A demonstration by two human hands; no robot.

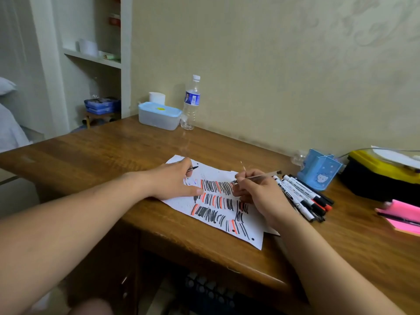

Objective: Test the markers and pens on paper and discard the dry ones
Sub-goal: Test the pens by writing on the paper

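Observation:
A white sheet of paper [179, 203] lies on the wooden desk [113, 160], covered with rows of black and red test strokes. My left hand [172, 181] rests on the sheet's left part, thumb stretched out, and its fingers pinch a small black pen cap [193, 168]. My right hand [259, 192] grips a clear-barrelled pen [261, 176] with its tip down on the paper at the end of the top row of strokes. Several markers and pens [304, 196] lie in a pile just right of my right hand.
A blue pen holder [318, 170] stands behind the pile. A black and yellow case [381, 176] and pink sticky notes [402, 214] with a pen on them sit at the far right. A water bottle [192, 103] and a blue-lidded box [159, 115] stand by the wall.

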